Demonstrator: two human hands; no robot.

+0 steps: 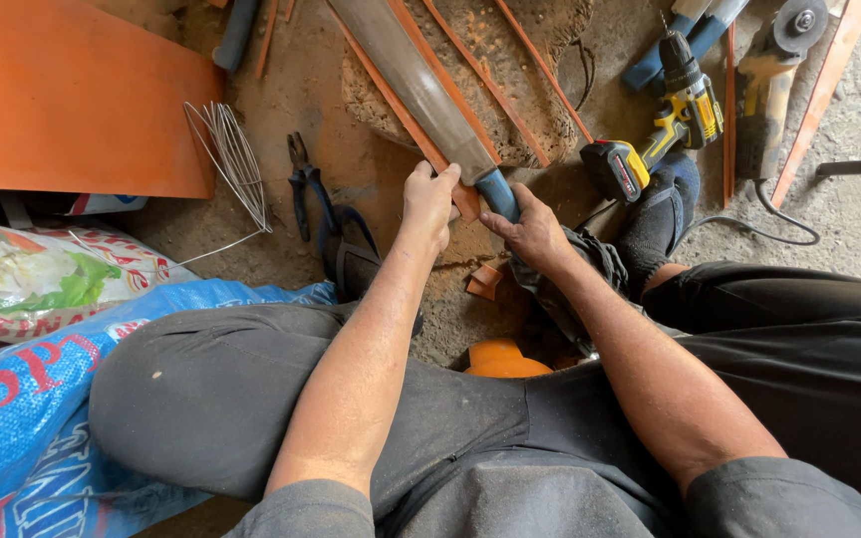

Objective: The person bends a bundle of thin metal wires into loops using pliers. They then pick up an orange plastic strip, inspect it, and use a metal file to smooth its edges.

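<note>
A long flat metal blade [406, 75] with a blue handle [496, 194] lies on an orange strip [465, 199] over a worn mat on the ground. My left hand [429, 199] grips the near end of the blade and the orange strip together. My right hand [528, 227] is closed on the blue handle just beside it. Both forearms reach forward over my knees in dark trousers.
A yellow cordless drill [655, 139] and an angle grinder [774, 75] lie at the right. Pliers [306, 184] and a wire bundle [231, 154] lie at the left, by an orange board [62, 95] and printed sacks [22, 399]. Thin orange strips [485, 80] cross the mat.
</note>
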